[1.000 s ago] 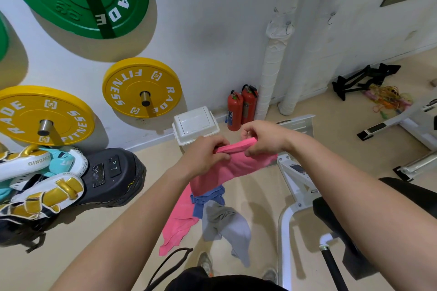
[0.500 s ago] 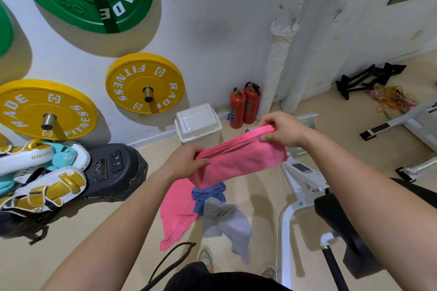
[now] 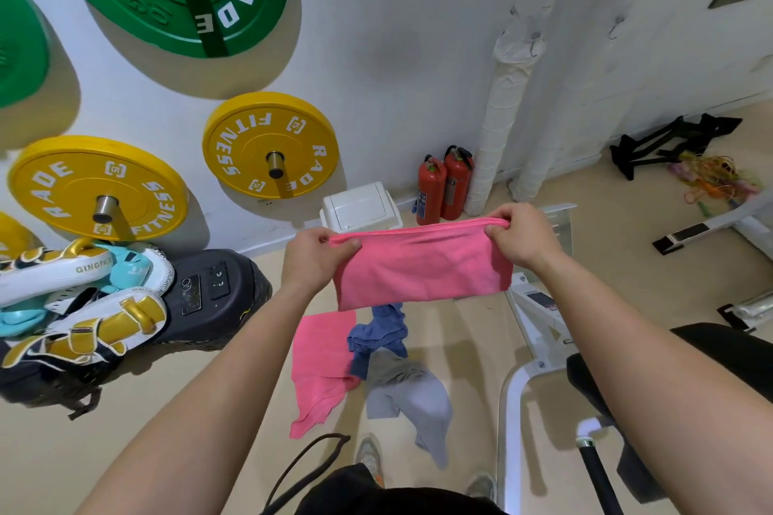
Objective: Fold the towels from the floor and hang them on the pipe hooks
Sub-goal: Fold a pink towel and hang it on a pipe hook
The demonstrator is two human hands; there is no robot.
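Note:
I hold a folded pink towel [image 3: 422, 270] stretched flat in the air at chest height. My left hand [image 3: 316, 259] pinches its upper left corner and my right hand [image 3: 523, 236] pinches its upper right corner. On the floor below lie another pink towel [image 3: 320, 364], a blue towel [image 3: 378, 337] and a grey towel [image 3: 412, 399] in a loose heap. The white wrapped pipe [image 3: 504, 113] stands against the wall ahead, with small metal hooks [image 3: 534, 44] near its top.
A white bin [image 3: 362, 207] and two red fire extinguishers [image 3: 445, 186] stand at the wall. Weight plates [image 3: 272, 144] hang on the left above boxing pads [image 3: 79, 297] and a dark bag. A white bench frame [image 3: 539, 330] sits right of the heap.
My hands have moved apart, pulling the folded pink towel out wide and flat. The view has tilted up slightly toward the wall.

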